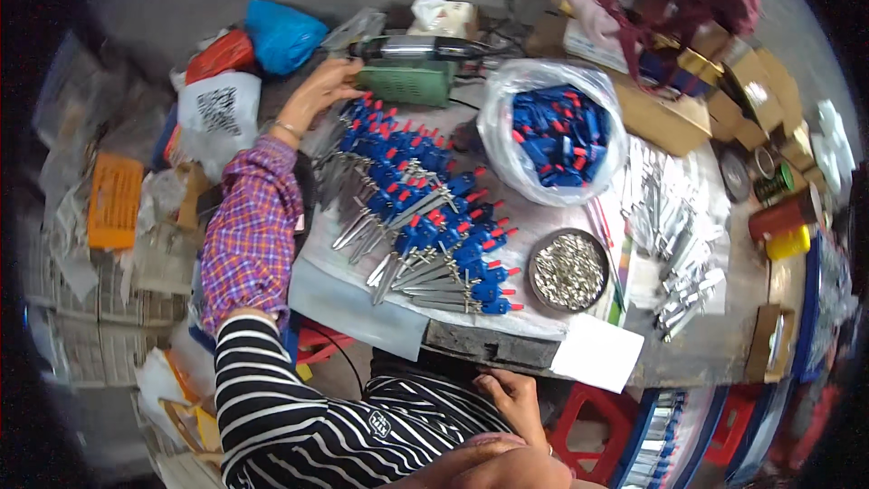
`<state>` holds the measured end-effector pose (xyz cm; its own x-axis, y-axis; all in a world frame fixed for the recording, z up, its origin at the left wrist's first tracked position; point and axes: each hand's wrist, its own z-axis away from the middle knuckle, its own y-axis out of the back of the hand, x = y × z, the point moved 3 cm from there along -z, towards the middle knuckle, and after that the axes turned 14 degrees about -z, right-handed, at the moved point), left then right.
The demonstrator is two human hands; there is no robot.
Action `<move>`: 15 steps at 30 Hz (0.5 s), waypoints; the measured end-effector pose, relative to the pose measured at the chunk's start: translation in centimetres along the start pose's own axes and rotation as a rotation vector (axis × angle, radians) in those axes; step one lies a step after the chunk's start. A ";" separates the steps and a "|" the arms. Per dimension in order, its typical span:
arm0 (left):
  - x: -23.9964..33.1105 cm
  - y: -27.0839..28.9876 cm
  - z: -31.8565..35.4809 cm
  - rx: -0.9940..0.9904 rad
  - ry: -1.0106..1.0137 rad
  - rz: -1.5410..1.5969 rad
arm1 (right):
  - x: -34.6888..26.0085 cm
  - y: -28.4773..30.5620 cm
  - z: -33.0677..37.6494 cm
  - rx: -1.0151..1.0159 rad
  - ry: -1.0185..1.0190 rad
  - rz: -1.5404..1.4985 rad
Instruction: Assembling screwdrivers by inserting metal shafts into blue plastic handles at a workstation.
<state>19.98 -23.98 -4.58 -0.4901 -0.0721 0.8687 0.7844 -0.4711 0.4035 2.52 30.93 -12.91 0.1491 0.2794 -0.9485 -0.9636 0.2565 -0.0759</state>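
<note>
**Left hand out at the far end of the tool row**

My left hand [319, 86] lies open, fingers touching the green box-shaped machine [405, 83], beside rowed blue-and-red-handled metal tools [425, 217] mid-table. My right hand [514, 401] rests loosely curled at the near table edge [480, 349]. Clutter crowds every side.

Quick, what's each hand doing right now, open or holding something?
Left hand: open, fingers spread, holding nothing, reaching beside the green metal machine.
Right hand: resting empty at the worktable's near edge, fingers loosely curled.
</note>
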 end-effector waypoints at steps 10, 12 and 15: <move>3.4 -0.3 3.5 0.270 -0.527 -1.012 | -0.7 0.8 1.8 0.001 0.076 0.107; 7.7 -4.8 7.7 0.338 -0.750 -1.066 | -0.9 2.1 2.5 -0.003 0.071 0.166; 9.3 -9.9 11.9 0.078 -0.788 -0.735 | -2.0 4.1 2.9 -0.088 0.093 0.224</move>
<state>12.21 -9.53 2.97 -0.4897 0.8047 0.3355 0.4335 -0.1092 0.8945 -1.05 34.08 -10.44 -0.0879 0.2328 -0.9686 -0.9864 0.1151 0.1172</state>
